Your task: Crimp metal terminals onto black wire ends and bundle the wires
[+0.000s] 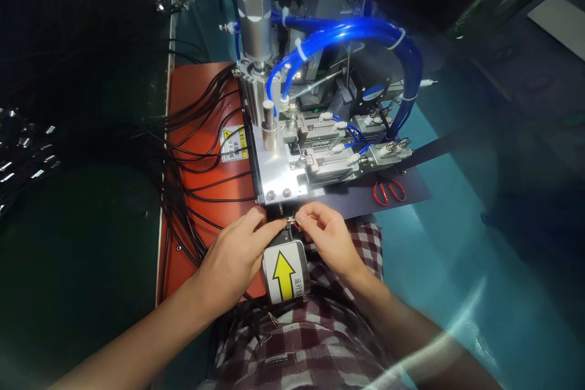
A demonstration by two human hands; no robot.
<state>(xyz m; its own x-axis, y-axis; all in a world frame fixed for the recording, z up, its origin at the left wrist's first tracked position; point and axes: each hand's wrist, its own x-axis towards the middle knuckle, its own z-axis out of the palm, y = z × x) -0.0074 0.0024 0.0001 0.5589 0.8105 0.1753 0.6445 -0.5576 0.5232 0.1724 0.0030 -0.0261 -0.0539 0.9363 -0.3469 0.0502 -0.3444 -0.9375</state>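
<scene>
At the front edge of the machine, both hands meet over a small dark fixture. My left hand has its thumb and fingers closed at the fixture's top, and what lies under the fingertips is too small to make out. Thumb and forefinger of my right hand pinch thin wires, one of them red, close to the left thumb tip. Just below the hands is a white label with a yellow arrow on a rounded cover.
Black cables lie across the orange board on the left. Thick blue air hoses arch over the metal cylinders. Red-handled scissors rest at the right on the dark plate. Loose wire ends lie by my lap.
</scene>
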